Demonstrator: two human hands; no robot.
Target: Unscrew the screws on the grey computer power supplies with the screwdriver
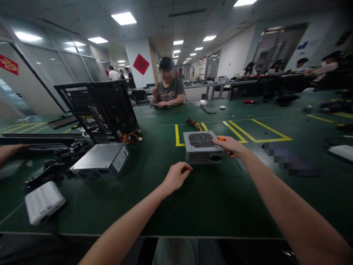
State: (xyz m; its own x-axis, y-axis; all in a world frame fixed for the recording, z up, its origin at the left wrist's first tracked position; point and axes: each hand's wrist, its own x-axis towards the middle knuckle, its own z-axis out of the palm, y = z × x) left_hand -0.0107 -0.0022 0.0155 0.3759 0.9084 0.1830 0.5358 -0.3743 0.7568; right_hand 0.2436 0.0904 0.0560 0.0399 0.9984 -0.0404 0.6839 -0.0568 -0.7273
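A grey computer power supply unit [204, 156] with a honeycomb grille on top sits in front of me on the green table. My right hand [231, 144] is closed round an orange-handled screwdriver [222, 138], its thin shaft pointing down. The fingertips of that hand touch the unit's right edge. By the unit's front left corner, my left hand [177, 176] is pinched closed; anything between its fingers is too small to make out. Behind the unit lies a bundle of coloured cables [194, 123].
To the left are a second power supply [95, 156], an open black computer case [110, 106] and a white power bank [44, 202]. Another person's hand [11, 152] reaches in from far left. Across the table [165, 217] sits a person [169, 88]. Yellow tape marks [273, 140] lie ahead.
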